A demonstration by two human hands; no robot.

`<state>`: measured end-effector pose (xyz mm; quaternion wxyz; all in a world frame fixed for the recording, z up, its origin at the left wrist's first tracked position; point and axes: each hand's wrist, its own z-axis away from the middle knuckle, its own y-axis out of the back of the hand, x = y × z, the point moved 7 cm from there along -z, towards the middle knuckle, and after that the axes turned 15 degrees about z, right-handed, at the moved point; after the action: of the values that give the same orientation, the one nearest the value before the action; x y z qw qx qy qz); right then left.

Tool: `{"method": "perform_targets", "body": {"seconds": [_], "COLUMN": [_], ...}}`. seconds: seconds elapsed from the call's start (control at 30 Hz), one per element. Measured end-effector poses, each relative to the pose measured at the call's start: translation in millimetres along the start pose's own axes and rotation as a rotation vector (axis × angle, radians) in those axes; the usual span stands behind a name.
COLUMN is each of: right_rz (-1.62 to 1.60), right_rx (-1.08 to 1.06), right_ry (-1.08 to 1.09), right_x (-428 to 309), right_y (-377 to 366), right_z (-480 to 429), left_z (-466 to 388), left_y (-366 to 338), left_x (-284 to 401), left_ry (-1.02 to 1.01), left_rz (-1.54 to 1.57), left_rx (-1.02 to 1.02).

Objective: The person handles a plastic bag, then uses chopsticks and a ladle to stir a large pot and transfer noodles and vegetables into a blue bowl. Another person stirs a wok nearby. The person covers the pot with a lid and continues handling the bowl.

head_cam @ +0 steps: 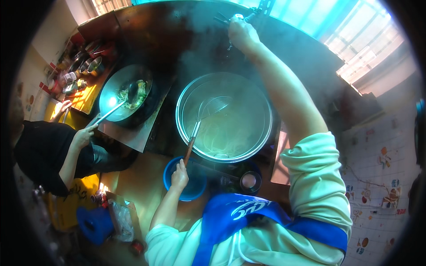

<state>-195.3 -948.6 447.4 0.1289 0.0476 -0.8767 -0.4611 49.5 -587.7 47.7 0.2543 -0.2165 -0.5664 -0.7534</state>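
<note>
My left hand [179,174] grips the wooden handle of a wire skimmer [193,138], whose metal wire head lies over the large round metal pot [178,128]. Pale noodles [216,139] show in the cloudy, steaming liquid. Past the far side of the pot, my right hand [242,35] is raised near the window, closed around something by a metal bracket and small fittings; what exactly it holds is not clear. A short chain or cord hangs below it.
At left a co-worker in black holds a long-handled ladle [111,111] in a wok [109,99] with noodles and greens. A blue basin [166,186] stands below the pot, a small bowl [250,181] right of it. Metal bowls [95,65] and containers crowd the far-left counter.
</note>
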Motion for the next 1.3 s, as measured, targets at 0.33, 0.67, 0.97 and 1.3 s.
{"method": "perform_targets", "body": {"seconds": [0.33,0.67,0.97,1.3], "right_rz": [-0.388,-1.083,-1.219,-1.288], "right_rx": [0.101,-0.181,-0.067,0.09], "right_ry": [-0.097,-0.812,-1.456,-1.477], "right_x": [69.0,173.0,163.5,195.9], "right_y": [23.1,-27.5,-16.2,-14.8], "right_z": [77.6,331.5,519.7,549.1], "left_z": [-2.4,-96.2,-192.1,-150.0], "left_y": [-5.6,28.9,-76.7,-80.1], "left_x": [3.2,29.5,36.8,106.7], "left_ry": [-0.018,0.127,0.715,0.314], "left_rz": [0.031,-0.134,0.605,0.437], "left_rx": [0.065,-0.013,-0.584,-0.661]}}
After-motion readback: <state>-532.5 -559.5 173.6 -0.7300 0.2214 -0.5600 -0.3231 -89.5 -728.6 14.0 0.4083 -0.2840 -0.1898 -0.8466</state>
